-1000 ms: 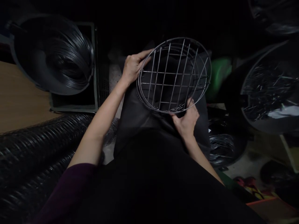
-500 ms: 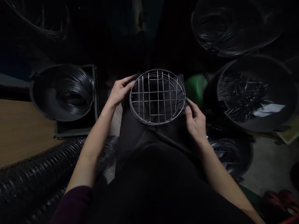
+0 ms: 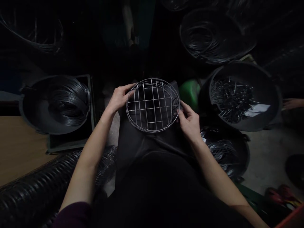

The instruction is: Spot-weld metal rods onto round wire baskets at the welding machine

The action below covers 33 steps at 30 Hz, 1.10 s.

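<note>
A round wire grid basket (image 3: 152, 105) rests on my lap, over dark cloth, its grid face turned up toward me. My left hand (image 3: 119, 97) grips its left rim with fingers curled over the wire. My right hand (image 3: 189, 120) holds the right rim, thumb and fingers pinched on the edge. Both forearms are bare and reach in from below.
A black tub of coiled wire (image 3: 57, 103) sits at the left on a dark tray. A tub of short wire pieces (image 3: 242, 98) stands at the right, another tub (image 3: 211, 34) behind it. A green object (image 3: 190, 90) lies beside the basket. Rolled black mesh (image 3: 35, 186) lies lower left.
The basket has come down from a tilted, raised position to lie flatter on my lap. My right hand shifted from the bottom rim to the right rim. My view has tilted up.
</note>
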### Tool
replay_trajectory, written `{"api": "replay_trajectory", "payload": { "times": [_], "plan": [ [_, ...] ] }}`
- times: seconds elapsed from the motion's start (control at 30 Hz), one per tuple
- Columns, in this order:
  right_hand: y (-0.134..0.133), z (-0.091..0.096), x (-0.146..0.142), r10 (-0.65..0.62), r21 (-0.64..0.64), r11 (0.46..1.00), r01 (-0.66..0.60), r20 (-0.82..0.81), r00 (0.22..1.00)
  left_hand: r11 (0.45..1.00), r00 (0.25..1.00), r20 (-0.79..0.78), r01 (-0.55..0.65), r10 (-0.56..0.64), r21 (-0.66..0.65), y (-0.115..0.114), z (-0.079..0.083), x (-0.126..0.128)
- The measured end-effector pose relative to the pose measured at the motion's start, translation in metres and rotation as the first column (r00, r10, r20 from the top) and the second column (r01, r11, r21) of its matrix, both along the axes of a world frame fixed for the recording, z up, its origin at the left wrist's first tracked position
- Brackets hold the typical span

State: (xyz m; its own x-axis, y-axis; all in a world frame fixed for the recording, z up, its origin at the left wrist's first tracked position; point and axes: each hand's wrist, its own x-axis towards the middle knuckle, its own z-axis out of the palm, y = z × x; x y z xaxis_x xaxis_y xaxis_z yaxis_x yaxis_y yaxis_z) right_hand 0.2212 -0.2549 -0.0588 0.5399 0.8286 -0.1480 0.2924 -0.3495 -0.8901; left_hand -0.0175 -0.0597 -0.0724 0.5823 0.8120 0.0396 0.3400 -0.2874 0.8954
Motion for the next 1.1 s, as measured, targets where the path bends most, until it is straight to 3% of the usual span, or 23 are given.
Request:
{"api": "replay_trajectory", "payload": {
  "times": [0.23,0.4,0.53,0.6,0.67,0.8,0.93,1.1],
  "plan": [
    [-0.001,-0.014,0.005,-0.002,0.027,1.0,0.001,0.054,0.999,0.991,0.999,-0.041,-0.014,0.019,0.131,0.0,-0.009,0.002],
    [-0.001,-0.031,0.006,0.008,0.088,0.996,-0.012,0.052,0.999,0.991,0.998,0.047,-0.055,0.049,0.125,-0.004,-0.027,0.004],
    [-0.014,-0.032,-0.001,-0.04,0.086,0.996,0.015,0.299,0.953,0.99,0.996,0.063,-0.072,0.065,0.122,-0.006,-0.038,0.007],
    [-0.027,-0.025,-0.005,0.022,0.037,0.998,-0.042,0.429,0.903,0.989,0.997,0.045,-0.068,0.063,0.131,-0.006,-0.041,0.007],
    [-0.04,-0.017,-0.009,0.166,-0.058,0.986,-0.158,0.497,0.852,0.988,0.998,0.028,-0.058,0.054,0.142,-0.004,-0.043,0.006],
    [-0.055,-0.005,-0.019,0.394,-0.263,0.917,-0.299,0.498,0.773,0.987,0.999,0.016,-0.041,0.039,0.156,-0.002,-0.047,0.006],
    [-0.052,-0.015,-0.029,0.332,-0.307,0.93,-0.2,0.471,0.817,0.991,0.998,0.033,-0.049,0.046,0.126,0.0,-0.054,0.007],
    [-0.044,-0.037,-0.038,0.247,-0.246,0.956,-0.16,0.383,0.89,0.994,0.998,0.022,-0.062,0.06,0.095,0.001,-0.058,0.005]
  ]
}}
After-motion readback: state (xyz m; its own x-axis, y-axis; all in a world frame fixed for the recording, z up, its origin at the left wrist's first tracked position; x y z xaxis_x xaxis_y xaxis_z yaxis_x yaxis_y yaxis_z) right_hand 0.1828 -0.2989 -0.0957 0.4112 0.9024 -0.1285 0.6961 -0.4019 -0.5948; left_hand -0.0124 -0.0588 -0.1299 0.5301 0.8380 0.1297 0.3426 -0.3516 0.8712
